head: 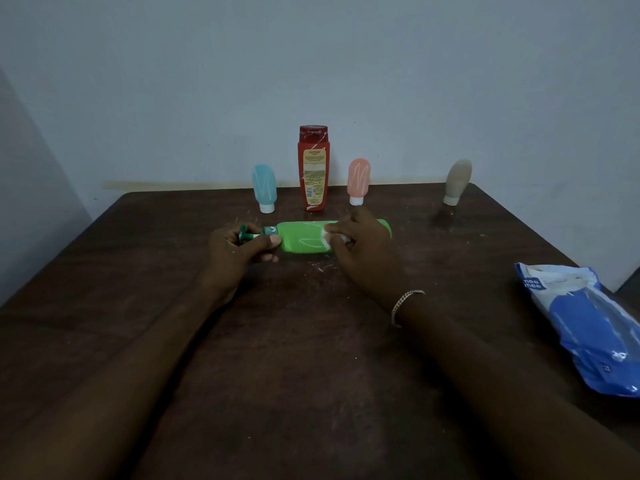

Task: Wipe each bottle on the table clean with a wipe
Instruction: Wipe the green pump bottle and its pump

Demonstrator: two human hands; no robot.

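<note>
At the centre of the frame a green pump bottle (304, 237) lies on its side on the dark wooden table (311, 358), with its pump head (246, 233) pointing toward the left. The left hand (239, 251) grips the pump end, its fingers curled round the neck and the thumb lying along the bottle's shoulder. The right hand (363, 244) covers the bottle's right half, with its fingers bent over a crumpled white wipe (327, 237) and pressing it against the green side. How each finger lies under the knuckles cannot be told. Thin white scribble lines show on the bare green surface left of the wipe, so this bottle looks only partly cleaned. Across the upper middle of the frame, near the wall, four more containers stand in a row. From left to right these are a blue squeeze tube (264, 187) on its white cap, a tall red bottle (313, 168), a peach squeeze tube (358, 181) and, well apart toward the right, a beige squeeze tube (458, 181). The blue, red and peach ones carry white scribbles, so they appear not yet wiped. The beige one is too dim to judge. A blue pack of wipes (585, 327) lies at the right edge of the frame. By this reading the task is early, with the first bottle underway and at least three left.
</note>
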